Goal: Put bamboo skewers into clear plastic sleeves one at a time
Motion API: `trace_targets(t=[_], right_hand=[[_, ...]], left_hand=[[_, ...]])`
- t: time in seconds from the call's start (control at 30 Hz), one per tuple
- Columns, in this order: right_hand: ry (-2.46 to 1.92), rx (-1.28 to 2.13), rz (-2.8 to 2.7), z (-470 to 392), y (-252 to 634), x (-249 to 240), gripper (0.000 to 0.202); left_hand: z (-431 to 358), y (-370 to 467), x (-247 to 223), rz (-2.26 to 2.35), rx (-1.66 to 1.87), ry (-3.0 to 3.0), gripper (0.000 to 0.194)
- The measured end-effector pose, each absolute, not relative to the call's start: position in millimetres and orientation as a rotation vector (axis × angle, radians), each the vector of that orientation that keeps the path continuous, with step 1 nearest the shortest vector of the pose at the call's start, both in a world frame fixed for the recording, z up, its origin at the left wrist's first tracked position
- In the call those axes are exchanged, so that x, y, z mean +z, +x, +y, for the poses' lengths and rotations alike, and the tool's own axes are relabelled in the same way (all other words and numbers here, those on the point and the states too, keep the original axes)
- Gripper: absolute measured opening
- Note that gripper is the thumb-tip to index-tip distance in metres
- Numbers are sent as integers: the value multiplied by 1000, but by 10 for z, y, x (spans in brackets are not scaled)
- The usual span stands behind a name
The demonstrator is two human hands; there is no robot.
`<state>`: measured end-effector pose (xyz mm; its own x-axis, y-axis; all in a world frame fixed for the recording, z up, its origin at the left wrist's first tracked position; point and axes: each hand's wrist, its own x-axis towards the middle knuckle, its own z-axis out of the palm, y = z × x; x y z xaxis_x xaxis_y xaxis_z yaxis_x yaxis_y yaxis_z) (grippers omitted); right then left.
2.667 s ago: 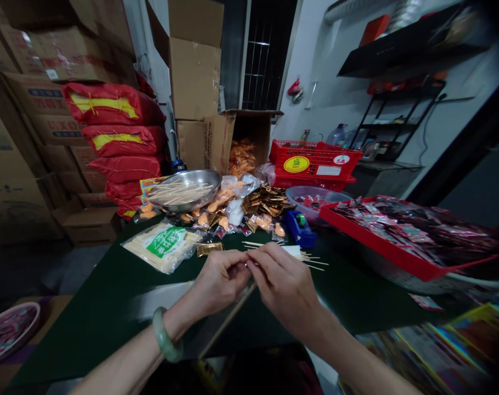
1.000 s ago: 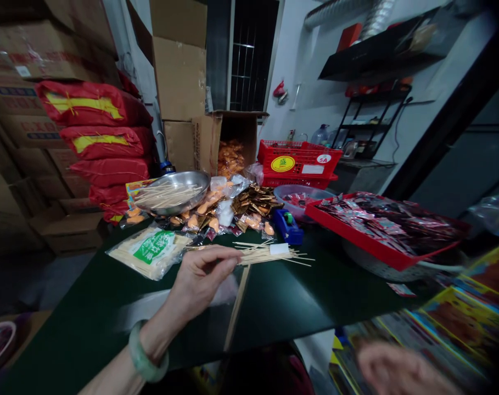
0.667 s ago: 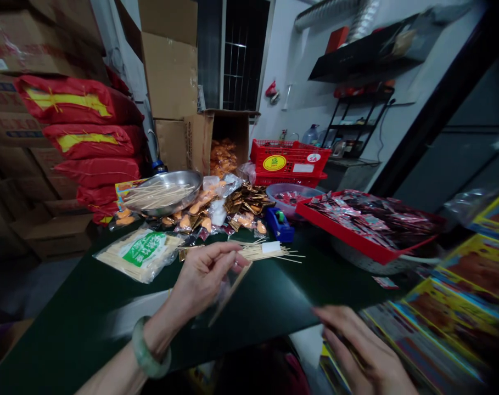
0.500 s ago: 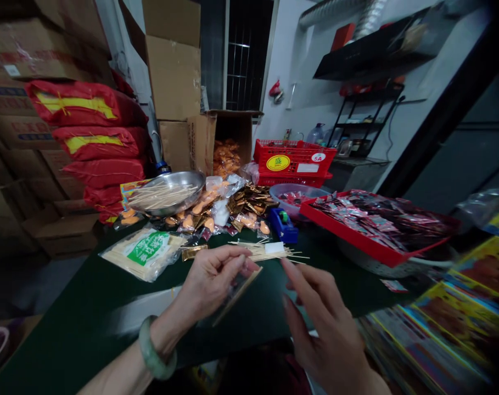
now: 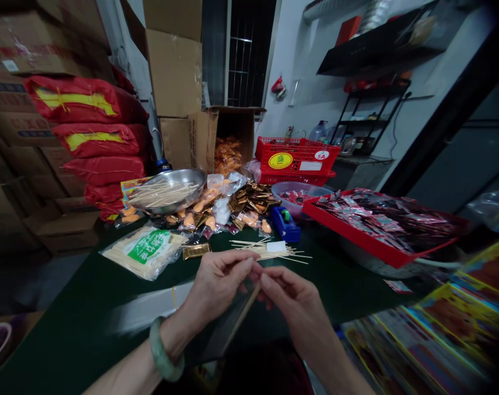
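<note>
My left hand (image 5: 218, 285), with a green bangle on its wrist, pinches the top of a small clear plastic bag (image 5: 228, 329). The bag hangs down, and a thin wooden stick (image 5: 245, 310) runs along its right side; whether the stick is inside is hard to see. My right hand (image 5: 294, 299) is closed at the bag's upper corner, its thumb and fingertips meeting those of the left. Just beyond the fingers, loose wooden sticks (image 5: 292, 256) lie on the green table (image 5: 76, 323) with a small white piece (image 5: 276, 246) on top.
Left lie a pack of sticks (image 5: 148, 252) and banded clear sleeves (image 5: 150, 310). Behind are a steel bowl (image 5: 197, 184) of sticks, wrapped packets (image 5: 253, 200) and a blue tape dispenser (image 5: 285, 224). A red tray (image 5: 356, 236) of sachets and colourful printed packaging (image 5: 459, 318) stand right.
My right hand has moved left and closed from spread fingers onto the bag's upper corner beside my left fingertips. The left hand keeps its pinch, and the bag shows more fully.
</note>
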<state>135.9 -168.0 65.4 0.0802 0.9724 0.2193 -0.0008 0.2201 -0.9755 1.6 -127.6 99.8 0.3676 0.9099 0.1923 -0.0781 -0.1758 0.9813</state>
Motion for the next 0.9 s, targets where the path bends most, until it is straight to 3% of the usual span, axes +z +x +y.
trace_targets(t=[0.23,0.53,0.73,0.9], right_hand=[[-985,898,-1105,-1587,1253,561,13],[-730,1058,-1100,-1557,1239,429,6],[-612,1103,-1139,-1492,1223,423,8],[-578,987,-1252,-1426,1268,382,15]], left_hand=[[-1181,-167,938,808,1089,1493,21],[-1083,-363,852,593,967,1450,14],[-1081,-410,934,515,941,1575,10],[-1086,-420,947,501,943,1633,18]])
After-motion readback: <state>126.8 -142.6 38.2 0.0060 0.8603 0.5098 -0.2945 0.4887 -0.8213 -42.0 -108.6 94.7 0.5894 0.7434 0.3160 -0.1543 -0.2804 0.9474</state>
